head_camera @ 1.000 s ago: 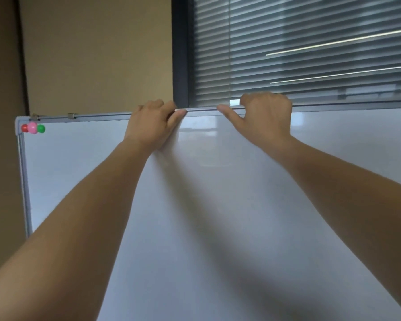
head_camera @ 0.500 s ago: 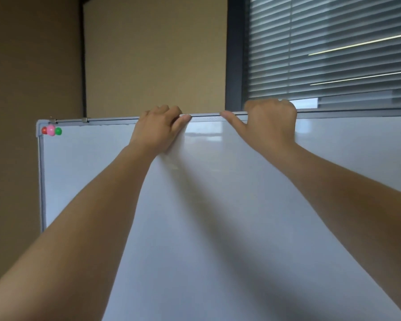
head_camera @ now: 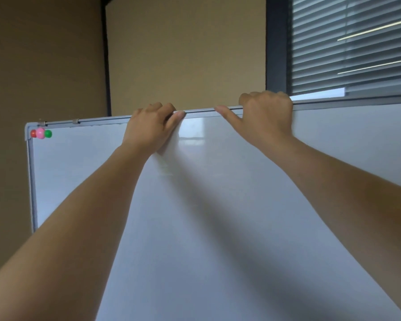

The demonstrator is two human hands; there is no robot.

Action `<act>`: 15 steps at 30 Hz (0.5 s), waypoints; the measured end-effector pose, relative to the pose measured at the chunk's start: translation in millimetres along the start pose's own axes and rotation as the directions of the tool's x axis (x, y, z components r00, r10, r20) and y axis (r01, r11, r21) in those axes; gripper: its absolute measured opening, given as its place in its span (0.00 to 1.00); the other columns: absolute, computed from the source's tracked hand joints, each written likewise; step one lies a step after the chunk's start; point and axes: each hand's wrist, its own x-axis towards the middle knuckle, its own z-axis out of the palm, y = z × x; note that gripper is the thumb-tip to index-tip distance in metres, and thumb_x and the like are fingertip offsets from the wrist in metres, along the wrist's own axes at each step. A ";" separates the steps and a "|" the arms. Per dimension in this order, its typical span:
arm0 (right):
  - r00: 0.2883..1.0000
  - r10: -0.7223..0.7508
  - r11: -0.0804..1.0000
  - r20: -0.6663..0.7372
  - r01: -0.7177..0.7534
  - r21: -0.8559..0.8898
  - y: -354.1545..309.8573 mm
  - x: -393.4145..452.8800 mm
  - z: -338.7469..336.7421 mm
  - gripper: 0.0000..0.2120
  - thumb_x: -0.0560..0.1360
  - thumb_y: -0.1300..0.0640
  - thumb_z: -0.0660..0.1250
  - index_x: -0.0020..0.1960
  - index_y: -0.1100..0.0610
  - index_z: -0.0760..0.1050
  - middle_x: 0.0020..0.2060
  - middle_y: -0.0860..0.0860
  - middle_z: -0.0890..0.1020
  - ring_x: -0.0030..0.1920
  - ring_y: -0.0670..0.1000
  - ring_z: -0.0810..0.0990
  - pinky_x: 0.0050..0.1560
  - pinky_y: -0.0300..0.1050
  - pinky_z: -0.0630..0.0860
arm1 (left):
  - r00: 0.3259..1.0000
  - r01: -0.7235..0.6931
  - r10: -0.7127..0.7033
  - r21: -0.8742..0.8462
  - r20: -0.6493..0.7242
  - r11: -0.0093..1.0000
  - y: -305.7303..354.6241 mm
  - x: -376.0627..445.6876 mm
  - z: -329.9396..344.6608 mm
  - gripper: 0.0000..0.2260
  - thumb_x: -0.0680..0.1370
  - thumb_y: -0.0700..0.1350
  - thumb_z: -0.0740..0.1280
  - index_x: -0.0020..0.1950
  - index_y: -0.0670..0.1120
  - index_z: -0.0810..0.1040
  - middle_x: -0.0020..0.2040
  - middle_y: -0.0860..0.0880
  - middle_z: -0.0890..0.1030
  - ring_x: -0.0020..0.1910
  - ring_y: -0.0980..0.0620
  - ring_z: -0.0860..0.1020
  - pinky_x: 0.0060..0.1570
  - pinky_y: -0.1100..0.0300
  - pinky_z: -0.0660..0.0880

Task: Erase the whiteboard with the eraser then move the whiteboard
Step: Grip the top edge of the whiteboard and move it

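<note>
the whiteboard (head_camera: 218, 228) stands upright before a tan wall, smooth, glossy and blank. the left hand (head_camera: 148, 129) and right hand (head_camera: 267, 114) both clamp its thin metal top edge, fingers curled over behind and hidden. three round magnets (head_camera: 41, 133) sit in its top left corner.

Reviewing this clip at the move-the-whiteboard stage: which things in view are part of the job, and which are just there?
Part of the job:
- whiteboard, surface looks wiped
- left hand, gripping its top edge
- right hand, gripping its top edge

Just there:
- red magnet, pink magnet, green magnet in the board's top left corner
- window blinds

No eraser in view.
</note>
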 end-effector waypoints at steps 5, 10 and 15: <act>0.999 -0.003 0.999 0.033 0.001 0.055 -46.5 8.4 22.3 0.29 0.76 0.32 0.49 0.32 0.55 0.65 0.26 0.52 0.66 0.29 0.54 0.64 0.36 0.46 0.57 | 0.998 0.001 0.002 0.049 -0.070 0.999 -49.4 -10.0 1.0 0.32 0.75 0.65 0.45 0.52 0.43 0.79 0.46 0.42 0.78 0.50 0.40 0.74 0.51 0.52 0.64; 0.994 0.017 0.999 -0.112 -0.012 0.045 -100.4 17.3 47.4 0.29 0.73 0.34 0.52 0.26 0.55 0.69 0.20 0.52 0.71 0.23 0.53 0.67 0.34 0.41 0.56 | 0.997 0.015 -0.006 0.100 -0.081 0.995 -103.1 -21.9 -7.3 0.32 0.75 0.64 0.45 0.50 0.42 0.79 0.44 0.42 0.78 0.48 0.39 0.74 0.47 0.54 0.61; 0.979 0.022 0.995 -0.203 -0.001 0.104 -155.4 26.9 77.5 0.30 0.73 0.33 0.52 0.25 0.55 0.71 0.21 0.51 0.73 0.23 0.53 0.72 0.33 0.41 0.57 | 0.994 0.042 -0.030 0.111 -0.104 0.993 -154.3 -32.5 -18.6 0.28 0.76 0.62 0.48 0.43 0.41 0.77 0.37 0.46 0.71 0.42 0.39 0.74 0.45 0.55 0.59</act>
